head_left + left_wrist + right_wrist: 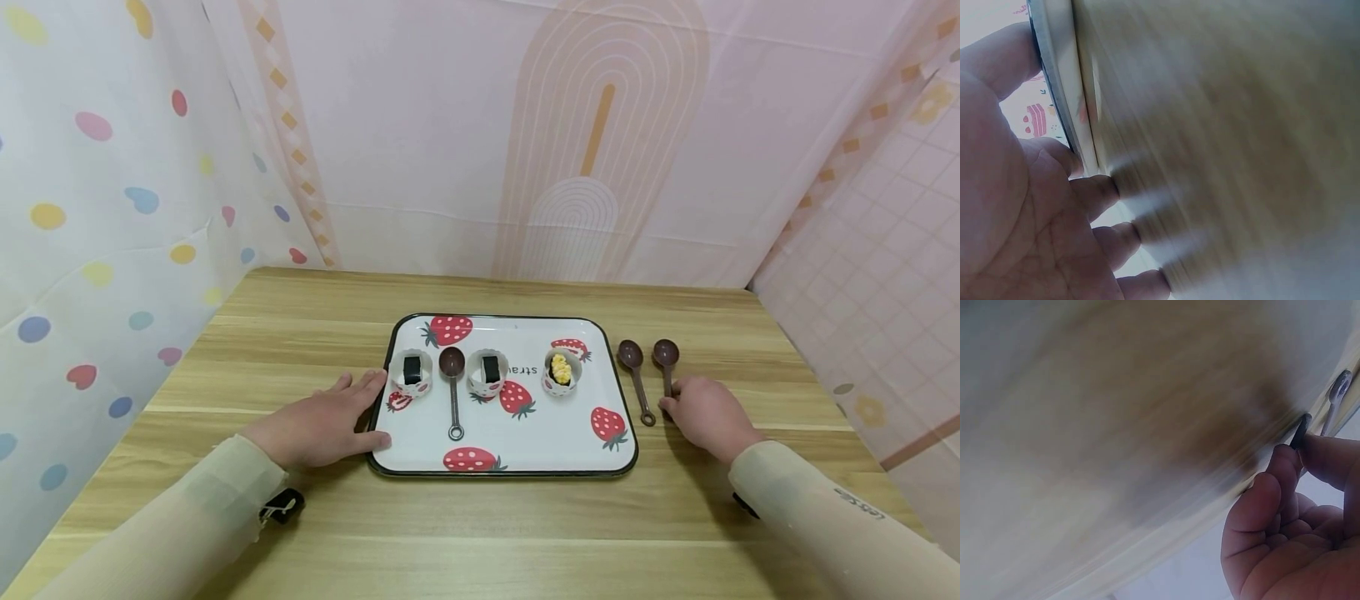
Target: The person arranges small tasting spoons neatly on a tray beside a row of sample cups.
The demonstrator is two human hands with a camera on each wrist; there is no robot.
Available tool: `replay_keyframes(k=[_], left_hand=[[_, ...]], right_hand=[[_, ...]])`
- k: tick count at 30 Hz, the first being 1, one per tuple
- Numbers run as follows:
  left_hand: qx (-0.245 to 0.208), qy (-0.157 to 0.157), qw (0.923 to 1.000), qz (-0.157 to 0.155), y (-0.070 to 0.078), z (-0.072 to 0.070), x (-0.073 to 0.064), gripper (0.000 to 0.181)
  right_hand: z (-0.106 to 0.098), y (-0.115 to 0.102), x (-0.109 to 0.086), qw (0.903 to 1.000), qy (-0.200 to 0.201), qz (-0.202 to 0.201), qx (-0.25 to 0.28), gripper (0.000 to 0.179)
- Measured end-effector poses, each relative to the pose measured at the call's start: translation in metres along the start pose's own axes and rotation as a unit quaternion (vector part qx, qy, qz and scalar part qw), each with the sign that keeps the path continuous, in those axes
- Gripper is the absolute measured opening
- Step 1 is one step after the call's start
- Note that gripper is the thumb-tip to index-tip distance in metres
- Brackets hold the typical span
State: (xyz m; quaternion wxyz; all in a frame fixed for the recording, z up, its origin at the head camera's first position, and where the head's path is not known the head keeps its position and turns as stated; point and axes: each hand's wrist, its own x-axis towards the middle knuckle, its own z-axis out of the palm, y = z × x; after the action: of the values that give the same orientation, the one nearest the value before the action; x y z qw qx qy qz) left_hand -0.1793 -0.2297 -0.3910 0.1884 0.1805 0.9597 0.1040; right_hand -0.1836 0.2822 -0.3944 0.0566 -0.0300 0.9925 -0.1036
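Note:
My left hand (pixel 324 423) rests at the left edge of a white strawberry-print tray (pixel 555 442), thumb on its rim and fingers spread along its side. Right of the tray, my right hand (pixel 708 415) pinches the handle of a brown measuring spoon (pixel 665 353) between thumb and fingers; the handle's end (pixel 1301 430) shows at the fingertips in the right wrist view. A second brown spoon (pixel 631 355) lies just to its left on the table. On the tray a third brown spoon (pixel 453 367) lies between two paper cups holding white pieces with black wraps.
The left cup (pixel 422 387) and the middle cup (pixel 495 387) flank the tray's spoon. A further paper cup (pixel 564 388) with a yellow-topped piece stands towards the tray's right. The wooden table (pixel 480 542) meets a pale curtain (pixel 420 150) at the back.

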Motion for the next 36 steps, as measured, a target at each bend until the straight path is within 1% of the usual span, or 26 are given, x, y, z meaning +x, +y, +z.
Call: replay_keyframes(k=[13,19,27,36], left_hand=[[-0.003,-0.004,1.0,-0.001,-0.0005,0.0003,-0.0001,0.109],[-0.003,-0.004,1.0,-0.003,-0.0001,0.0,-0.0006,0.109],[0.001,-0.004,1.0,-0.002,-0.001,0.0003,0.0007,0.109],[0.004,-0.008,0.9999,-0.009,0.0007,0.0001,0.0009,0.109]], right_hand=[[0.001,-0.0005,0.002,0.9999,-0.002,0.008,0.015,0.023],[0.0015,-0.0003,0.003,0.9998,-0.003,0.004,0.019,0.022],[-0.0021,-0.0026,0.0028,0.9996,-0.016,0.006,0.02,0.02],[-0.0039,-0.0029,0.0031,0.999,-0.027,0.014,0.032,0.018]])
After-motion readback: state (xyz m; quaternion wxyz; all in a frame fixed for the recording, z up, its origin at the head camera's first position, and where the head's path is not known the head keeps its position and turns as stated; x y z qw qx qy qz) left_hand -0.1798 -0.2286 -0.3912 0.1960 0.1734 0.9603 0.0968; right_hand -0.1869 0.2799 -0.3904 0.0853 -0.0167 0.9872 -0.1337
